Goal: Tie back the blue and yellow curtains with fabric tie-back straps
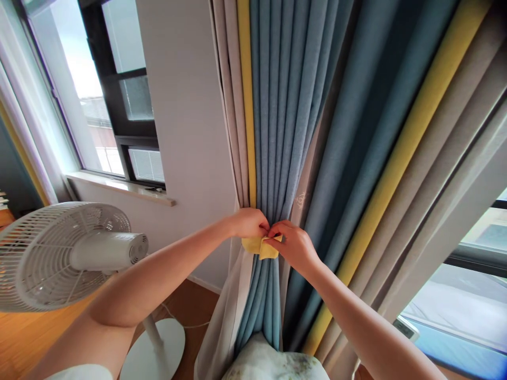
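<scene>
A blue curtain (277, 105) with a yellow stripe and a beige edge hangs gathered at its middle. Around its narrow waist runs a yellow curtain tieback (269, 250). My left hand (252, 224) is closed at the upper edge of the tieback, its fingertips curled against the front of the gathered cloth. Just to the right, my right hand (293, 241) pinches the tieback's end between thumb and fingers. The fingertips of both hands nearly meet. Whatever lies between the left fingertips is mostly hidden, but the yellow cloth passes right beneath them.
A white standing fan (105, 252) is at the left, its round base (174, 348) on the wooden floor. A second curtain (380, 184) hangs on the right. Behind the fan are a window (130, 100) and a sill (119, 187). Patterned fabric (273, 364) lies below the curtain.
</scene>
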Available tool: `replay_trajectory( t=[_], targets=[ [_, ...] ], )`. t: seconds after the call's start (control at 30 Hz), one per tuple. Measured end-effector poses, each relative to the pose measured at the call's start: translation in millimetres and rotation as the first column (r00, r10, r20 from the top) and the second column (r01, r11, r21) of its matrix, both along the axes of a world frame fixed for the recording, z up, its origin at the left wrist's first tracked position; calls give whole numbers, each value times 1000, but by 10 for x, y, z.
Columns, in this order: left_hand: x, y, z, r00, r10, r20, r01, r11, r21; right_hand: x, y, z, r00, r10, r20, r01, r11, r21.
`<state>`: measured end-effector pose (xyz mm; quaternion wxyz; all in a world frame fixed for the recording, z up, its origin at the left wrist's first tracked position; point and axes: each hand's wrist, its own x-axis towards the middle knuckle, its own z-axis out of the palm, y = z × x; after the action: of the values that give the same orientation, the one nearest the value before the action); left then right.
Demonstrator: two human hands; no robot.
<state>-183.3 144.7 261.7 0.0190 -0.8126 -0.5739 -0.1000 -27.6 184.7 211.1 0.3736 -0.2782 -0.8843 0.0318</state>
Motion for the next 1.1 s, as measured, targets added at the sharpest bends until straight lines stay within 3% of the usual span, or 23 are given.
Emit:
replay_trajectory(
  t=[0.2, 0.3, 0.5, 0.6, 0.73, 0.9, 1.0, 1.1],
  targets=[
    [-12, -78, 39, 999, -30, 19, 31, 998, -50, -26, -53, 84, 986, -147, 78, 144, 989, 40],
    [-29, -108, 39, 999, -45, 16, 46, 996, -74, -35, -63, 94, 983, -142, 116, 136, 989, 63],
    [-17, -59, -65, 998, -58, 11, 57, 996, 74, -78, -36, 29, 945, -176, 275, 107, 963, 246],
    [87, -146, -252, 999, 4, -32, 6, 947, 320, -96, -17, -9, 940, -187, 285, 108, 957, 271],
    [226, -324, -724, 994, 89, -60, -26, 742, 670, -80, 24, -3, 942, -183, 282, 112, 962, 249],
    [104, -164, -1306, 999, 19, -40, 20, 615, 788, -83, 124, 118, 920, -90, 381, 40, 990, 138],
    [-15, 42, -1436, 998, -45, -38, 58, 601, 797, -123, 166, 218, 911, -20, 413, 8, 999, 31],
    [-45, 161, -1440, 997, -74, -10, 54, 627, 777, -159, 163, 301, 905, -22, 426, 48, 998, -49]
  ],
)
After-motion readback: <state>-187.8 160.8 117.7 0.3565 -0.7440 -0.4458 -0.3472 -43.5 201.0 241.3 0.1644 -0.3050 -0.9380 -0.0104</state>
